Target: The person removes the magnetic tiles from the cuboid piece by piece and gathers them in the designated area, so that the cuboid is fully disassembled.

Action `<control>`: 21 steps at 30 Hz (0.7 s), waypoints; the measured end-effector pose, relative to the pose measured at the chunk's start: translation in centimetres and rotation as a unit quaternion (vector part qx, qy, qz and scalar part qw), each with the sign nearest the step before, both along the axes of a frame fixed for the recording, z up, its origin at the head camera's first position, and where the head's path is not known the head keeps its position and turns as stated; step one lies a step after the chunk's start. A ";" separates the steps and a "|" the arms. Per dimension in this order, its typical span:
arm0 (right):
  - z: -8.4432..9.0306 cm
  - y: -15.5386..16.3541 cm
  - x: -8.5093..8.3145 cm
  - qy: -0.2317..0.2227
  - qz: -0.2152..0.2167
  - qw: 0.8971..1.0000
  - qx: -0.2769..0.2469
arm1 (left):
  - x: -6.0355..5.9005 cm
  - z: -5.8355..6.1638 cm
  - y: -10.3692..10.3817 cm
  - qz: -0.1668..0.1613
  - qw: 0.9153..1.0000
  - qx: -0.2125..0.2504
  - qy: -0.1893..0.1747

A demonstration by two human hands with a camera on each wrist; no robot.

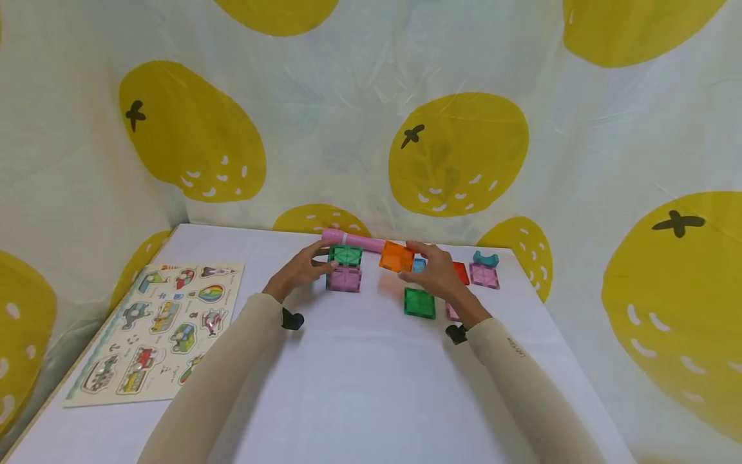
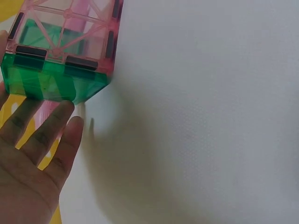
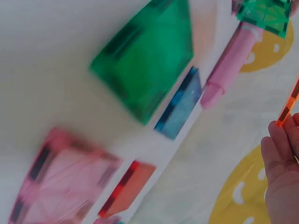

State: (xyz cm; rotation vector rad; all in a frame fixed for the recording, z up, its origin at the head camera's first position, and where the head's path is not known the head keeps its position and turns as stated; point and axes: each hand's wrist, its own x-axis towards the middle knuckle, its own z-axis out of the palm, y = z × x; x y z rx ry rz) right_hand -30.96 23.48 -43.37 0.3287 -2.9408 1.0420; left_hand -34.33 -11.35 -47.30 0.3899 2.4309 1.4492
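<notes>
My left hand (image 1: 300, 269) spans the left side of a small cube of see-through magnetic tiles, its thumb at the front edge and fingers toward the back. The cube has a green top (image 1: 346, 256) and a pink front (image 1: 344, 280). In the left wrist view its side is a green tile (image 2: 46, 79), with fingertips against the far edge. My right hand (image 1: 431, 270) pinches an orange square tile (image 1: 397, 256), held tilted above the table right of the cube. In the right wrist view the orange tile (image 3: 288, 103) appears edge-on at the fingertips.
Near the right hand lie a green tile (image 1: 420, 303), a blue tile (image 1: 418, 265), a red tile (image 1: 461, 273) and pink tiles (image 1: 484, 276). A teal curved piece (image 1: 485, 260) sits behind. A pink stick (image 1: 371, 243) lies along the back edge. At left lies a picture puzzle board (image 1: 228, 277).
</notes>
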 end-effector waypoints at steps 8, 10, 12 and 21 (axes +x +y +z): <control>-0.6 5.0 1.6 -0.005 -0.008 0.999 0.048 | 0.1 -0.2 0.1 0.001 1.000 0.015 0.008; -0.7 6.1 1.9 -0.007 -0.015 0.999 0.049 | 0.2 -0.3 0.2 0.002 1.000 0.017 0.014; -0.9 7.1 2.1 -0.007 -0.022 0.999 0.043 | 0.2 -0.3 0.2 0.000 1.000 0.023 0.020; -1.2 11.4 3.7 -0.048 -0.065 0.996 0.031 | 0.6 -0.5 0.1 0.001 0.999 0.036 0.018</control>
